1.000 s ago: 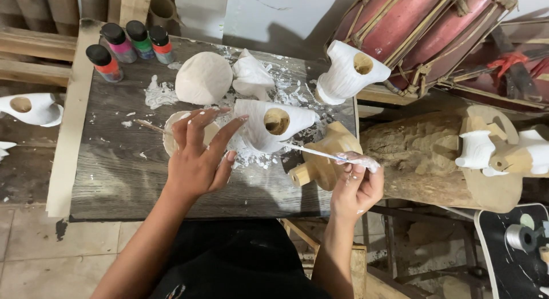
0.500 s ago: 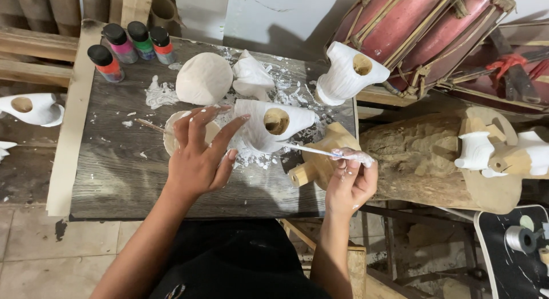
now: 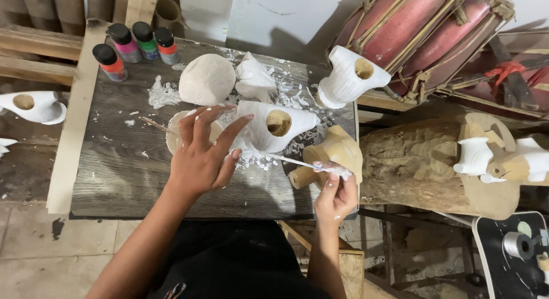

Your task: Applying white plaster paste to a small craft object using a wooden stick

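The near left part of the counter [image 3: 114,179] lies bare, giving open passage. Toward the far edge four paint bottles [image 3: 134,47] stand close together, with a round white piece [image 3: 207,78] and a crumpled white piece [image 3: 253,78] just beside them. On the right, an unpainted wooden figure [image 3: 334,156] and a log [image 3: 417,164] block the way.

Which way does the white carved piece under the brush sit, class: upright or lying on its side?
On its side. The white carved piece lies on the wooden table, its round hole facing up, steadied by the left hand.
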